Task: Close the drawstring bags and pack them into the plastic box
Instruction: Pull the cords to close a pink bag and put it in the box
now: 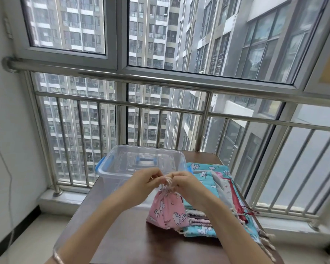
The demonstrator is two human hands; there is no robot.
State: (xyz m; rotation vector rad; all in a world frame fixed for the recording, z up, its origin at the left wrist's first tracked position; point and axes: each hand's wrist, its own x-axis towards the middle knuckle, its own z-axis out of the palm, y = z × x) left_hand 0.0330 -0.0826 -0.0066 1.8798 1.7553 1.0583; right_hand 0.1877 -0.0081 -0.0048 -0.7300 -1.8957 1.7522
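A pink drawstring bag [165,210] with white animal prints stands on the dark table [133,242], its neck gathered tight. My left hand [143,182] and my right hand [187,184] meet just above the neck, each pinching the white drawstring [168,181]. Behind the hands stands the clear plastic box [120,168] with blue latches; nothing but its lid's blue handle shows through it. A pile of flat drawstring bags [213,180], mostly turquoise with some grey and pink, lies right of the pink bag.
The table stands against a steel balcony railing [160,111] and large windows. Loose cord ends [267,242] hang off the pile at the table's right front edge. A white wall is on the left.
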